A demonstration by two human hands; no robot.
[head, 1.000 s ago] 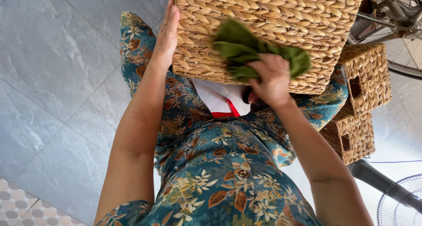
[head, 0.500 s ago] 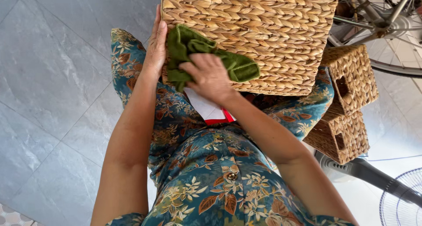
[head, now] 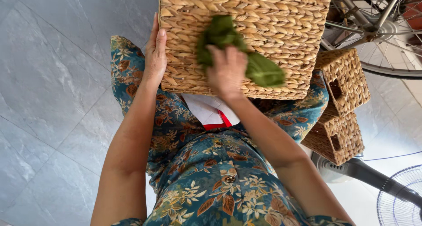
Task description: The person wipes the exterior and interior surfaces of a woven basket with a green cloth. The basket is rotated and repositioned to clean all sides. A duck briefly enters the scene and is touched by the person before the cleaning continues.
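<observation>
1. A large woven basket (head: 246,37) rests across my lap, its plaited straw side facing up toward me.
2. My left hand (head: 154,54) lies flat against the basket's left edge, fingers straight and pressed together, thumb tucked along the weave; it grips nothing, only braces.
3. My right hand (head: 226,70) sits on the middle of the basket's face, fingers curled and bunched over a green cloth (head: 237,52).
4. The cloth is crumpled; one lump shows above my knuckles, another trails out to the right, blurred, all of it lying on the weave.
5. A white paper with a red strip (head: 211,112) pokes out from under the basket's near edge, on my lap.
6. I wear a blue floral dress (head: 211,177) with orange leaves.
7. Two smaller woven boxes (head: 340,105) are stacked just beside my right knee, each with a cut-out handle.
8. A bicycle wheel (head: 373,28) stands beyond them, near the basket's far right corner.
9. A floor fan (head: 395,195) lies low on the right.
10. Grey tiled floor (head: 57,90) lies to my left.
</observation>
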